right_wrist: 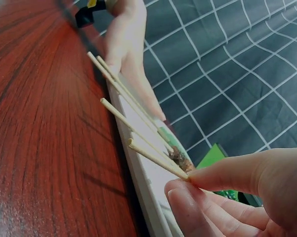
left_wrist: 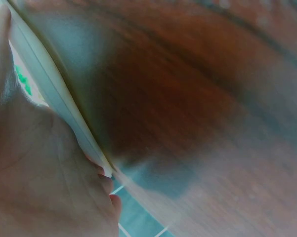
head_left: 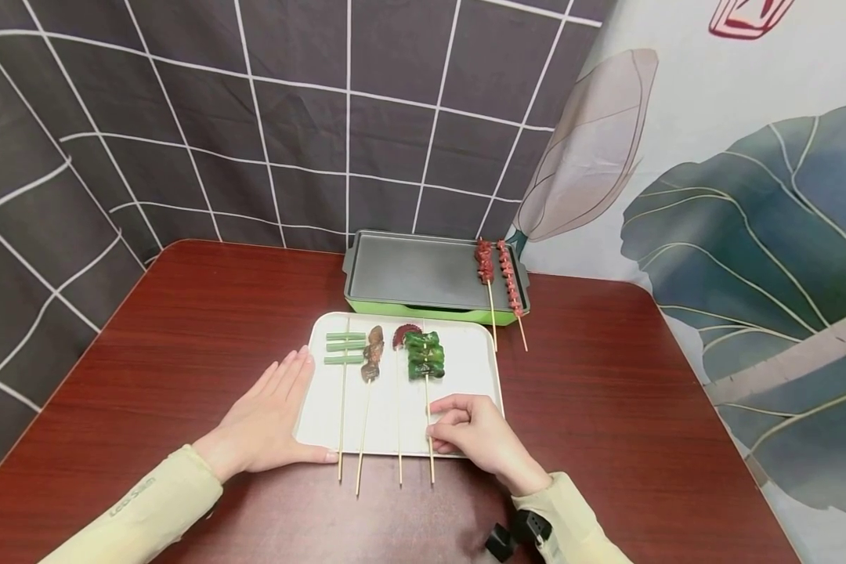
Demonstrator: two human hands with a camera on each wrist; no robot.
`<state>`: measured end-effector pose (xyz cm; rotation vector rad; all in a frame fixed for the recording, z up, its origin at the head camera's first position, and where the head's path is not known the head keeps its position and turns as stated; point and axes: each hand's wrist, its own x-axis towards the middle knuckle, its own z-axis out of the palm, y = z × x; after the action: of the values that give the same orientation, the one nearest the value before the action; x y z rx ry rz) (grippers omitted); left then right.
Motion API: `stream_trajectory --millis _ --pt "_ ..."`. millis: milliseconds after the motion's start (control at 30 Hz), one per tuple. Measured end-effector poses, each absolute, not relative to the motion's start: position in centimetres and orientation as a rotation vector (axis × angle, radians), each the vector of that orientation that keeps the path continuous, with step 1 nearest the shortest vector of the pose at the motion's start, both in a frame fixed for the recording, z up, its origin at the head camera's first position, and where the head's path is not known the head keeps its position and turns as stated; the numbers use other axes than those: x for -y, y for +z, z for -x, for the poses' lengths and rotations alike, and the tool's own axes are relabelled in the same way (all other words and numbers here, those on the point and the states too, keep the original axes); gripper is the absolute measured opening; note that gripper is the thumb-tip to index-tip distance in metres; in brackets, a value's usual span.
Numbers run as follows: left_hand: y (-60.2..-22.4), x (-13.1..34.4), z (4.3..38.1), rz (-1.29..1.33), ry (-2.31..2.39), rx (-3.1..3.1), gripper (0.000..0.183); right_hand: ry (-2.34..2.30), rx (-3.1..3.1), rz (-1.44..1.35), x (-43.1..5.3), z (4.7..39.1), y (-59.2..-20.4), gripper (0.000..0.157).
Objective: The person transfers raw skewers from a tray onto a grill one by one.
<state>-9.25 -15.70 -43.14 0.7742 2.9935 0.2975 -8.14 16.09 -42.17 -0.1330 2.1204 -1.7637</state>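
My right hand pinches the stick of the green pepper skewer between thumb and fingers, over the right part of a white tray. In the right wrist view that pinched stick runs out past the fingertips. My left hand lies with straight fingers along the tray's left edge, thumb at the near edge. Also on the tray are a skewer of green stalks, a brown meat skewer and a skewer with a dark red piece, partly behind the pepper. Their stick ends jut past the near edge.
Behind the tray stands a green-sided grill pan with a grey top. Two red meat skewers, one chunky and one thin, lie on its right side, sticks hanging over the front. A gridded cloth hangs behind the reddish-brown table.
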Motion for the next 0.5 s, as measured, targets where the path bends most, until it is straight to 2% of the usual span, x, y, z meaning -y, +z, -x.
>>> stream_trajectory --millis 500 --pt "-43.11 15.65 9.20 -0.771 0.296 -2.997 0.129 -1.856 -2.066 0.152 -16.36 8.42 -41.40 0.032"
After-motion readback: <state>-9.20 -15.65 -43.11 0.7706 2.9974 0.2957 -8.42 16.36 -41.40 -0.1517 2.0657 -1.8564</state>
